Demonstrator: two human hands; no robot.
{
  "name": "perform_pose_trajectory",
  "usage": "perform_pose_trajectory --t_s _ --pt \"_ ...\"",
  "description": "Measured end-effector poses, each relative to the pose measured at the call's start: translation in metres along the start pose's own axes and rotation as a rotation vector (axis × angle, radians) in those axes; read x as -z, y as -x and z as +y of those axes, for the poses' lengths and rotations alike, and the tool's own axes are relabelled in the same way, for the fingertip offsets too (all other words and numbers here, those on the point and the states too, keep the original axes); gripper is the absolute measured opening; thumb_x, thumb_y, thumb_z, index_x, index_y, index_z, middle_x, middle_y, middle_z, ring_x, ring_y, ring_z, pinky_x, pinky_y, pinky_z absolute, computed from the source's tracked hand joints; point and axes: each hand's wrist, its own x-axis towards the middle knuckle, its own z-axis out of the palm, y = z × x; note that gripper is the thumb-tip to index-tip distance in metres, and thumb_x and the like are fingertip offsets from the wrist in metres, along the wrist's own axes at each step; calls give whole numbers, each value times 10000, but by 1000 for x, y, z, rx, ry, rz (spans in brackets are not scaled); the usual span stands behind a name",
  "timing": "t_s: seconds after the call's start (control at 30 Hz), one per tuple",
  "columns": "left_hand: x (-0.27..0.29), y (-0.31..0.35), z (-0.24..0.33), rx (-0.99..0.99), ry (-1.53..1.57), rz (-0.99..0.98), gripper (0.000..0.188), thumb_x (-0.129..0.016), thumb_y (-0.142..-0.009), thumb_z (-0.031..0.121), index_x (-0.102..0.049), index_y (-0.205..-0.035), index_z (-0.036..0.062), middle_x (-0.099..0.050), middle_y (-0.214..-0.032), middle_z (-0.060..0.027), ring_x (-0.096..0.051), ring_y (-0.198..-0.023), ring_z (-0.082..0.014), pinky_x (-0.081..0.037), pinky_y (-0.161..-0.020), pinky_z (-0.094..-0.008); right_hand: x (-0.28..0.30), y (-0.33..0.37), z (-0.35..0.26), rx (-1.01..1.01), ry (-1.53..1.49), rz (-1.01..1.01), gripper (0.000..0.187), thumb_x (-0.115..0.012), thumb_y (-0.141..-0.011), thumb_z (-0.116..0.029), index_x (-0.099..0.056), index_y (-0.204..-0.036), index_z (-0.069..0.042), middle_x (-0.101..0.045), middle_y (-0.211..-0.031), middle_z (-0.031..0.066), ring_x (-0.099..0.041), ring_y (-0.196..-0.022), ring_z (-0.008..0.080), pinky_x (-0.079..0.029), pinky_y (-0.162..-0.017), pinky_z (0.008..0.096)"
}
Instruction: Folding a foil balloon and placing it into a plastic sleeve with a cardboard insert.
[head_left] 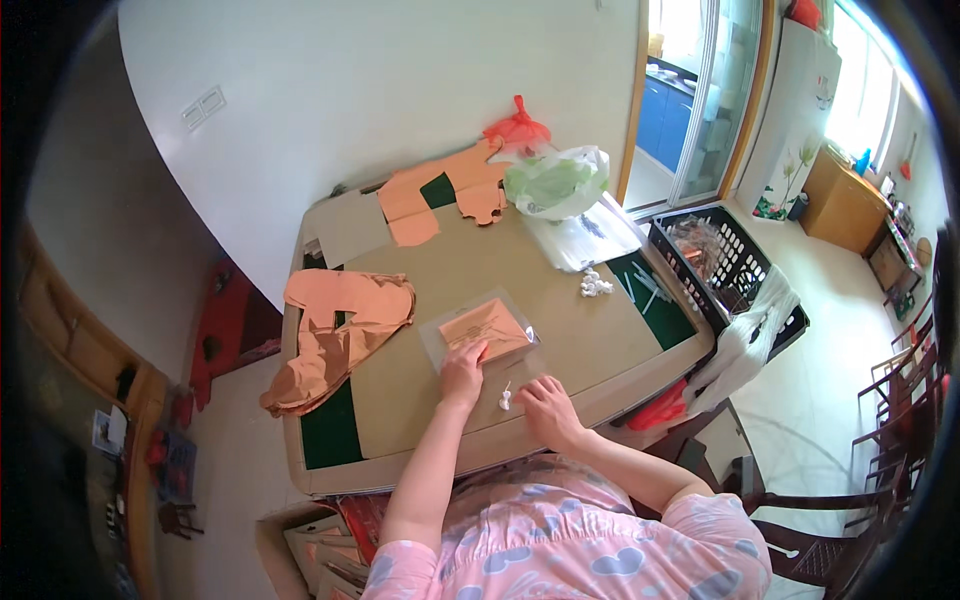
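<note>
A clear plastic bag [437,343] with a folded orange metallic foil piece [490,325] inside lies flat on the table in front of me. My left hand [463,375] rests on the bag's near left edge, its fingers stretched over it and pressing down. To the right, my right hand [547,408] is low over the cardboard, its fingers curled together near the bag's near edge. Whatever they hold is hidden. Between my hands lies a small white knotted bundle [505,401] with a thin tail.
Orange foil shapes [345,305] lie at the left, and more foil [420,205] at the back. Clear bags [585,235], white bundles [596,284] and pale sticks [648,282] are at the right. A black crate [740,255] stands beyond the table's right edge.
</note>
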Motion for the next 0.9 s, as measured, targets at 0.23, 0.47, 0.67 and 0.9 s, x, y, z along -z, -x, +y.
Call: perform_pose_trajectory --t_s 0.23,0.47,0.67,0.9 --pt "1 2 3 29 11 -9 274 -594 -827 46 -673 -1086 89 -662 -1127 -102 -608 -1071 -295 -477 -917 -395 7 -22 4 4 -26 -281 361 -581 -768 -60 -595 -1128 -92 -586 -1007 69 -543 -988 249 -424 -896 417" --pt "2 -1 5 50 56 -85 296 -579 -810 15 -668 -1087 68 -662 -1119 -106 -608 -1053 -288 -462 -928 -391 -32 -29 19 -109 -120 93 353 -585 -788 -62 -589 -1142 -66 -595 -1022 98 -563 -983 276 -479 -838 412" --pt "2 0 2 48 63 8 251 -595 -831 45 -669 -1071 61 -664 -1097 -105 -612 -1032 -299 -471 -905 -391 -36 -28 14 103 22 32 392 -572 -808 -121 -570 -1184 -10 -569 -1200 138 -530 -1136 303 -408 -1013 399" --pt "2 2 3 -28 90 27 292 -594 -846 75 -655 -1132 84 -657 -1107 -101 -604 -1037 -303 -466 -919 -374 -69 -62 18 -23 154 6 391 -534 -869 -206 -561 -1198 3 -548 -1263 160 -482 -1220 308 -284 -1108 444"
